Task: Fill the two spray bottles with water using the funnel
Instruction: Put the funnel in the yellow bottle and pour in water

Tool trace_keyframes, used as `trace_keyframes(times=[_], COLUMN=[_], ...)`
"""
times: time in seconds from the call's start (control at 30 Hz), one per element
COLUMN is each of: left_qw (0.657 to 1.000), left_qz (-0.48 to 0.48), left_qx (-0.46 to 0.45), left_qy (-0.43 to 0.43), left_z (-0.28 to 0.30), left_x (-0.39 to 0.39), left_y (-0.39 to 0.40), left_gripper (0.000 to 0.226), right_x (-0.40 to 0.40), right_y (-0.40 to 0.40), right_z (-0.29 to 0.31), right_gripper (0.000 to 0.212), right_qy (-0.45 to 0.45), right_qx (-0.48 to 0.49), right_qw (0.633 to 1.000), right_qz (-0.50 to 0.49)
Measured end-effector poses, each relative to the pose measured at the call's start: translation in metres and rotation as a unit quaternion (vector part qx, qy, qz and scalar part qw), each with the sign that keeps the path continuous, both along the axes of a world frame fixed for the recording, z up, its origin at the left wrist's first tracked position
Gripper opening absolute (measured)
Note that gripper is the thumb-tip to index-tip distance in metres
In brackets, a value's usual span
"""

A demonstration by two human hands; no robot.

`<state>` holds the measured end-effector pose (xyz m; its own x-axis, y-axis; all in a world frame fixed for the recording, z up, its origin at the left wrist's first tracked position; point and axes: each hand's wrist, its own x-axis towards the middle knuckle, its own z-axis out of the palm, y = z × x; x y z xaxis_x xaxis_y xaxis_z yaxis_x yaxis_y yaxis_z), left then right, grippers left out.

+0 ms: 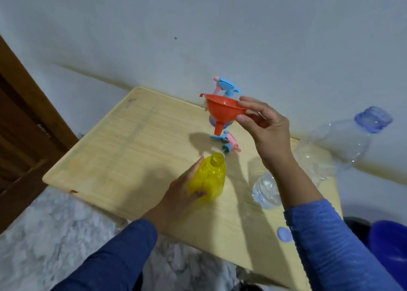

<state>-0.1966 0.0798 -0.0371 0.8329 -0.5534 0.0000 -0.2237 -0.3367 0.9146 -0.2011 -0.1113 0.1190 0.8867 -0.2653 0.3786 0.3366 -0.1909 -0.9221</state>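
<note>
Two hands are busy around the yellow bottle, which stands uncapped on the wooden table and serves as the landmark for everything else. The left hand wraps its side, fingers curled round the body to steady it. Above and beyond the bottle's open neck, the right hand pinches the rim of the orange funnel between thumb and fingertips, spout pointing down but not yet in the neck. The likeliest slip from here, as I judge it, is the spout meeting the neck off-centre: held by one edge only, the funnel could tilt or twist, nudge the light bottle, and tip it if the left hand loosens. A funnel seated crooked would also send water down the outside once pouring begins. The yellow bottle looks empty, though its tinted wall makes that hard to confirm. Just beyond it lies a loose spray head, blue and pink. Farther back, behind the funnel, the second spray bottle still carries its trigger top; its contents are hidden. To the right of the yellow bottle a clear plastic water bottle lies on its side, and its fill cannot be told.
</note>
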Motion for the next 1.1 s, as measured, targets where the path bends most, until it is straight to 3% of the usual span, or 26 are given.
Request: trace_keyframes(times=[0.1, 0.23, 0.6, 0.77, 0.9, 1.0, 1.1], left_qw=[1.000, 1.000, 0.997, 0.997, 0.997, 0.996, 0.996], left_qz=[-0.005, -0.002, 0.012, -0.009, -0.016, -0.017, -0.013], left_qx=[-0.013, -0.027, -0.056, -0.055, -0.053, -0.059, -0.062], left_qy=[-0.001, 0.013, 0.042, 0.055, 0.057, 0.060, 0.055], left_z=[-0.004, -0.004, -0.003, -0.006, -0.006, -0.008, -0.010], left_x=[0.001, -0.001, -0.007, -0.006, -0.005, -0.003, -0.003], left_y=[0.000, 0.000, 0.000, 0.002, 0.001, 0.001, -0.001], left_gripper=[0.097, 0.082, 0.078, 0.081, 0.083, 0.085, 0.084], right_x=[-0.023, -0.039, -0.060, -0.076, -0.096, -0.113, -0.122], right_y=[0.003, 0.011, 0.015, 0.017, 0.020, 0.018, 0.006], right_z=[-0.006, -0.021, -0.054, -0.049, -0.037, -0.039, -0.045], right_gripper=[0.026, 0.026, 0.025, 0.043, 0.053, 0.050, 0.069], right_qy=[0.003, 0.012, 0.013, 0.018, -0.026, -0.094, -0.093], right_qx=[-0.034, -0.073, -0.086, -0.161, -0.214, -0.251, -0.213], right_qw=[0.999, 0.997, 0.996, 0.986, 0.960, 0.893, 0.848], right_qz=[-0.007, -0.023, -0.012, -0.044, -0.177, -0.362, -0.476])
